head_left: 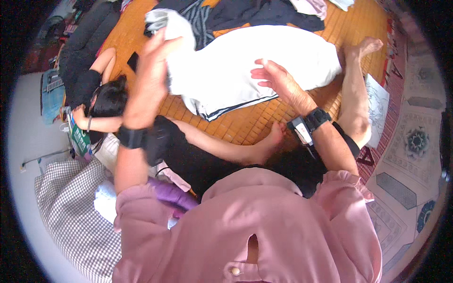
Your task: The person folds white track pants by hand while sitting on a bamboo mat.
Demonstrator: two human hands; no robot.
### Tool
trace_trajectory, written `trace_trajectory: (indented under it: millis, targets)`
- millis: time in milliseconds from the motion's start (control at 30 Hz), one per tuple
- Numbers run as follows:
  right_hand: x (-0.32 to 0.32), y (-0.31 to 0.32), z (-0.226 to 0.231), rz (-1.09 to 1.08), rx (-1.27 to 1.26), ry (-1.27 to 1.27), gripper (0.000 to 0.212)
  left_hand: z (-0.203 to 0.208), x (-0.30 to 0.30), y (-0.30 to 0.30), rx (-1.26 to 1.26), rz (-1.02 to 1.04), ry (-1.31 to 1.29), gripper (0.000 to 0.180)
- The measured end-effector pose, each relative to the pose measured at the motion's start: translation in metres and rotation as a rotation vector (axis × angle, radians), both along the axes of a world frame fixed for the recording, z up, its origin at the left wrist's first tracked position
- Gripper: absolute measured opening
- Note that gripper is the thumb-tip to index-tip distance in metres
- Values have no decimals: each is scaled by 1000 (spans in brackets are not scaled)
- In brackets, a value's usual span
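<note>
A white garment (255, 61) with a dark trim line along its near edge lies spread out in front of me, with a grey and white bunched part at its far left. My left hand (158, 59) is raised over the garment's left side, smeared by motion, its thumb and fingers apart and nothing seen in them. Above the right half of the white cloth, my right hand (281, 82) is held with fingers spread, and it holds nothing. Whether either hand touches the cloth is hard to see. Dark bands with small devices circle both my wrists.
Dark clothes (264, 14) and a striped grey cloth (202, 26) lie beyond on the brown woven mat (236, 123). Another person (109, 101) lies at the left. A purple cloth (174, 195) and checked bedding (71, 203) are at lower left; a drawn-on paper (376, 111) is right.
</note>
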State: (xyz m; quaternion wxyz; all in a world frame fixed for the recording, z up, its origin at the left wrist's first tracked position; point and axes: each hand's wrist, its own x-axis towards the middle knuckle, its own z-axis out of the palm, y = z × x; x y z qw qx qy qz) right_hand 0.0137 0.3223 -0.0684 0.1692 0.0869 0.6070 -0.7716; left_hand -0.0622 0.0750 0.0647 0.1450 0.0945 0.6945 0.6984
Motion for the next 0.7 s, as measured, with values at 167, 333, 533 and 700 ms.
trace_trajectory:
  millis: [167,333,533,700]
  targets:
    - [-5,50,-38,-464,-274,-165,64,-82,23,98,-79,-384,60,35]
    - [14,100,-112,-476,-250,-221,60,-168,57,42,-455,-109,-31,31]
    - [7,73,-88,-285,177,-94,47,-221,85,-51,-537,311,-338,26]
    - [9,86,-122,-274,310,-73,47,-207,89,-24,-305,330,-498,33]
